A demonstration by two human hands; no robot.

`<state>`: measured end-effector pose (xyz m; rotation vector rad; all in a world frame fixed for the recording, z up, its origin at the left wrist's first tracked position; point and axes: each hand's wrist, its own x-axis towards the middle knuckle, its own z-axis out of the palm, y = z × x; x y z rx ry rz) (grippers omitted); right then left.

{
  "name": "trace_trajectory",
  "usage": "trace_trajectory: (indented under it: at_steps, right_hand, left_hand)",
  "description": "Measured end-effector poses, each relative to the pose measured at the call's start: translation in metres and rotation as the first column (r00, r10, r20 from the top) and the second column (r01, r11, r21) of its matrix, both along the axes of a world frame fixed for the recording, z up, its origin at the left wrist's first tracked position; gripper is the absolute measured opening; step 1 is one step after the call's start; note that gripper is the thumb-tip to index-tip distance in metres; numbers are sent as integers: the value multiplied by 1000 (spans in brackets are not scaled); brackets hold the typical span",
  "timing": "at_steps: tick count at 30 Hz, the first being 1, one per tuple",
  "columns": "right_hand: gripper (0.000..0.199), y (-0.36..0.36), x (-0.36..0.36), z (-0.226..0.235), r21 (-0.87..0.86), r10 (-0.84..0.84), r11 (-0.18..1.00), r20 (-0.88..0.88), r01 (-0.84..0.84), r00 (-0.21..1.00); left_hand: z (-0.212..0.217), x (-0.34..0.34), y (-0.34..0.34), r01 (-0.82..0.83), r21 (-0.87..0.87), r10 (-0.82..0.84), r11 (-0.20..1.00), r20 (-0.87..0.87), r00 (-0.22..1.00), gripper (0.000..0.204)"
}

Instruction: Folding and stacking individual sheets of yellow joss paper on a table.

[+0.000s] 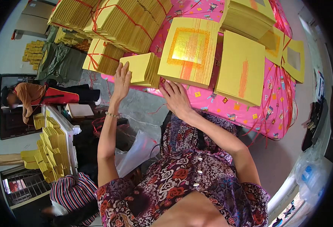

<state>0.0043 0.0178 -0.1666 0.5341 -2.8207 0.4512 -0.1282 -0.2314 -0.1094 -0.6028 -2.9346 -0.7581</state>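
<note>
A short stack of yellow joss paper [140,69] stands on the pink patterned table cover between my two hands. My left hand [122,81] is at its left end, fingers stretched and slightly apart against the paper. My right hand [176,99] lies at its right front corner, below the front edge of a taller stack with a gold foil square [188,45]; its fingers are extended, the tips partly hidden against the stacks. Neither hand is wrapped round anything. To the right sits another yellow stack with a red-orange stripe [242,72].
Big bundles tied with red string [126,24] rise at the far left of the table [212,109]. Loose red strings [287,94] hang over its right side. More yellow stacks [51,151] cover a side table at left, where a person in stripes [73,193] and another person [32,94] are.
</note>
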Motion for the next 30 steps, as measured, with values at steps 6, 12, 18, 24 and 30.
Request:
trace_trajectory:
  at_steps: [6, 12, 18, 24, 30]
  right_hand:
    - [61, 0, 2, 1, 137, 21, 990, 14, -23, 1000]
    - [78, 0, 1, 0, 92, 16, 996, -19, -14, 1000]
    - [66, -3, 0, 0, 207, 13, 978, 44, -21, 999]
    - [96, -1, -1, -1, 43, 14, 999, 9, -15, 1000]
    - [103, -2, -2, 0, -7, 22, 1000, 32, -22, 999]
  left_hand:
    - [2, 2, 1, -12, 1, 12, 1000, 8, 1000, 55]
    - [1, 1, 0, -5, -5, 5, 1000, 6, 1000, 55]
    - [-2, 1, -2, -17, 3, 17, 1000, 11, 1000, 54]
    - [1, 2, 2, -8, -2, 8, 1000, -1, 1000, 53]
    - [4, 3, 3, -11, -5, 11, 1000, -6, 1000, 53]
